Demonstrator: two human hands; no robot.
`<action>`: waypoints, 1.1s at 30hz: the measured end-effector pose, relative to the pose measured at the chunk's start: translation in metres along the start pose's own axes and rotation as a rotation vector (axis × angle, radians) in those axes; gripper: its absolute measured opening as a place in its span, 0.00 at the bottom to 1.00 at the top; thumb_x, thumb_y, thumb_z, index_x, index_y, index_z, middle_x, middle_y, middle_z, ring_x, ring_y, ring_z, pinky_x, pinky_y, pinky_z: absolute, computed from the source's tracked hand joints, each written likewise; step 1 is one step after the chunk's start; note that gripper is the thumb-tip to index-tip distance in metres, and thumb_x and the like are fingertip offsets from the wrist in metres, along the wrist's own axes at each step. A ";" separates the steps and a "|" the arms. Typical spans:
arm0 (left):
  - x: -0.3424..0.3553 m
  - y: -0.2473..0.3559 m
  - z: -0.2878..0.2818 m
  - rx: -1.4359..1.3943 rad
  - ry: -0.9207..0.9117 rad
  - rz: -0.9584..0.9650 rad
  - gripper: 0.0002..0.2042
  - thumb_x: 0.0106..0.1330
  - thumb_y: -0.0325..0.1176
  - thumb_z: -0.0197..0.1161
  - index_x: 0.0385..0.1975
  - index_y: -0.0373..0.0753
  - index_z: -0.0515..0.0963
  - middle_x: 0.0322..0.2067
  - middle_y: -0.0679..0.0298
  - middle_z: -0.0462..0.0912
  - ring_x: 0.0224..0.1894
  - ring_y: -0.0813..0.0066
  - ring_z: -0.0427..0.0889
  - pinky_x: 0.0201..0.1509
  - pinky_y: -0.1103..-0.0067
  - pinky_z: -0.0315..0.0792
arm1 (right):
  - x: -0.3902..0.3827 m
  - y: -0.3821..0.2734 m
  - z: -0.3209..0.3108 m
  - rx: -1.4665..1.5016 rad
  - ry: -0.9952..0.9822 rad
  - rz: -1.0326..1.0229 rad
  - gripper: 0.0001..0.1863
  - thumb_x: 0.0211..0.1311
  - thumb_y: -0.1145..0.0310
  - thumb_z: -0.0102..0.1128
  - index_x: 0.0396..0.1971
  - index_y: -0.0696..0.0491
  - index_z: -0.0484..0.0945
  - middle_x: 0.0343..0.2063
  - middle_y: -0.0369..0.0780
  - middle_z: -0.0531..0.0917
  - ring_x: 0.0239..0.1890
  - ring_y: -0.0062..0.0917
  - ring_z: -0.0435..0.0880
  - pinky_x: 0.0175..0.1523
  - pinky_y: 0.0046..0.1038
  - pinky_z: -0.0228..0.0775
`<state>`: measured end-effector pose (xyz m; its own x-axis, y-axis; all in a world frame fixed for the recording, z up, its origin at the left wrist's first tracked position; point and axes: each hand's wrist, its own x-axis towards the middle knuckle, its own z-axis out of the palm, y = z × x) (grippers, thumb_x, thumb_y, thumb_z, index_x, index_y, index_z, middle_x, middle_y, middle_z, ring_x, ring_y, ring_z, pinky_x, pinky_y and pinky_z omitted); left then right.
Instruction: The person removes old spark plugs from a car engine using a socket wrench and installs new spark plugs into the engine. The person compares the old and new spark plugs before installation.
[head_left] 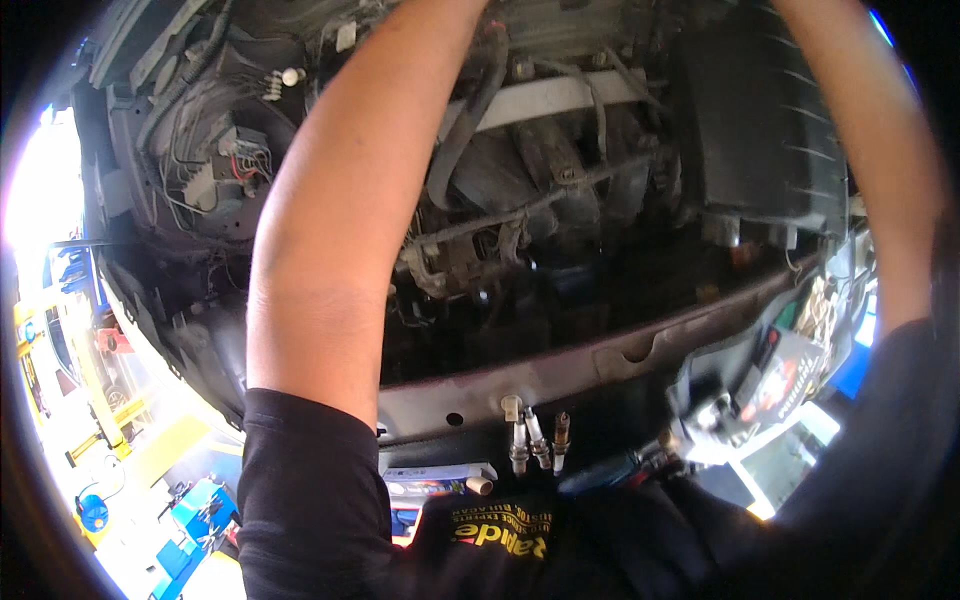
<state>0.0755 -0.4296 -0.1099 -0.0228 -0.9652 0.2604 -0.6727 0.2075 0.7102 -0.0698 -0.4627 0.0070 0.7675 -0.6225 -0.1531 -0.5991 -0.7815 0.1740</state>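
Note:
Both of my arms reach over an open engine bay, and both hands are out of the picture past the top edge. What they hold or touch does not show. My left forearm crosses the left part of the engine. Along the right side, my right forearm passes beside a black ribbed plastic housing. Close to my chest, several spark plugs lie side by side near the front body panel. At least one has a dark, brownish part.
Wiring connectors sit at the bay's left. Near my chest are a flat carton and a blue-handled tool. A dark printed box stands front right. Blue equipment stands beyond the car at lower left.

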 end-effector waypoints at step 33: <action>-0.022 0.022 0.005 0.053 -0.012 -0.170 0.19 0.51 0.51 0.73 0.30 0.41 0.83 0.36 0.58 0.85 0.51 0.55 0.79 0.68 0.45 0.48 | 0.014 0.017 0.013 -0.159 -0.094 -0.186 0.15 0.61 0.60 0.53 0.37 0.55 0.82 0.37 0.51 0.84 0.41 0.48 0.82 0.47 0.46 0.73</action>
<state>0.0572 -0.4047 -0.1029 0.0861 -0.9875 0.1320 -0.7055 0.0331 0.7079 -0.0728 -0.4852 -0.0051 0.8325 -0.4753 -0.2848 -0.4005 -0.8713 0.2836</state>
